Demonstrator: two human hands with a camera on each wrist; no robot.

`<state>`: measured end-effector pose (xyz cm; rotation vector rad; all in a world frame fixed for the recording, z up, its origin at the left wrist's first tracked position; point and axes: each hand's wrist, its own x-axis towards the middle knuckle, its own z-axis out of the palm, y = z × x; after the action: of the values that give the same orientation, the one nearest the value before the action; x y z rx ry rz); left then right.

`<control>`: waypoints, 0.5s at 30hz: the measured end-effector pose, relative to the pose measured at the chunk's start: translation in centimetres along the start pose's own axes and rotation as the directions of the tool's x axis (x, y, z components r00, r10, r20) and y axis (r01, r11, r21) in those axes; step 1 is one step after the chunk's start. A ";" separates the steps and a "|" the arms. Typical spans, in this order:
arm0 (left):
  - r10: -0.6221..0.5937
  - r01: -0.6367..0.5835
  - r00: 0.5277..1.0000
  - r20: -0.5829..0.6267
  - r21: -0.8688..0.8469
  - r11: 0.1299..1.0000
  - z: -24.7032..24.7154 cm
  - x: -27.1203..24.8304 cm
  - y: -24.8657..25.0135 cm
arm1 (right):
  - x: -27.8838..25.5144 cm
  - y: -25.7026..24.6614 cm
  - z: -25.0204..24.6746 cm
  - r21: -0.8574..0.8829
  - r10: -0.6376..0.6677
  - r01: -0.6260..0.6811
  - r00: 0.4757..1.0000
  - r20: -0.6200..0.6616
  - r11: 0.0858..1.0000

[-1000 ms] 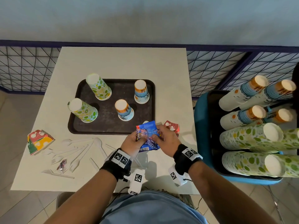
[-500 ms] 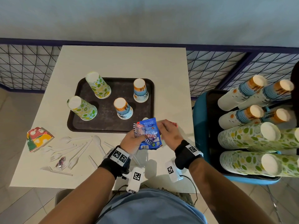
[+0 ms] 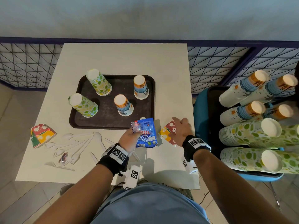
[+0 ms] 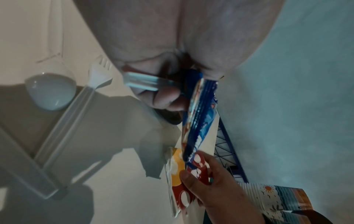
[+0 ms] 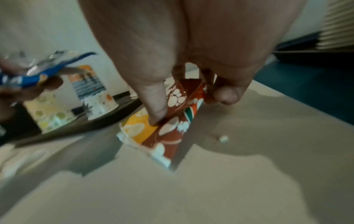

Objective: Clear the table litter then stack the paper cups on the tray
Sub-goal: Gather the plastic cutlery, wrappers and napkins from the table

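Observation:
My left hand grips a blue snack wrapper together with a small clear wrapper, just in front of the dark tray. Four paper cups stand upside down on the tray: two green-spotted and two with a beach print. My right hand lies over a crushed red and orange cup near the table's right edge. In the right wrist view the thumb presses on that cup and fingers curl behind it. The left wrist view shows the wrapper hanging above the crushed cup.
A second crushed red cup lies at the table's left. White plastic forks and spoons and a small foil wrapper are strewn front left. A blue chair on the right carries long stacks of cups.
My right hand has let go of the blue wrapper and moved right onto the crushed red cup. The left hand still holds the wrapper in about the same place.

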<state>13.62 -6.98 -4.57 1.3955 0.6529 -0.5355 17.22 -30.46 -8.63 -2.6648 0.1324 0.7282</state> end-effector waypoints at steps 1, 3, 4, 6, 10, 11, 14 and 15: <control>0.004 -0.004 1.000 -0.006 0.000 1.000 0.0 0.0 0.0 | -0.1 0.4 0.0 0.077 0.027 -0.028 1.000 0.012 0.997; 0.000 0.000 1.000 -0.010 -0.008 1.000 -0.1 0.0 0.3 | -0.3 1.0 -0.6 0.219 0.042 -0.037 0.999 -0.020 0.975; -0.006 0.006 1.000 -0.017 -0.012 1.000 -0.3 0.0 0.4 | -0.6 1.1 -1.1 0.304 0.047 -0.027 0.997 -0.059 0.952; -0.019 0.018 1.000 -0.025 -0.023 1.000 -0.5 0.1 0.5 | -1.6 0.7 -2.5 0.530 0.035 0.034 0.992 -0.120 0.847; 0.000 0.000 1.000 0.007 -0.030 1.000 0.0 -0.7 1.2 | -5.3 -3.4 -5.9 0.878 -0.020 0.167 0.984 -0.177 0.449; 0.015 -0.014 1.000 0.018 -0.018 1.000 0.2 -1.0 1.3 | -5.9 -4.4 -6.1 0.889 -0.039 0.190 0.981 -0.192 0.416; 0.094 -0.097 0.993 0.076 0.033 0.995 0.6 -1.8 1.5 | -6.8 -7.2 -5.8 0.854 -0.093 0.198 0.980 -0.174 0.482; 0.129 -0.134 0.986 0.107 0.043 0.990 0.7 -2.1 1.6 | -6.7 -7.7 -5.3 0.848 -0.093 0.181 0.983 -0.155 0.498</control>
<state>13.28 -7.54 -1.92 1.4370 0.4632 -0.5185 15.42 -25.37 1.54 -1.6846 0.2312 0.3264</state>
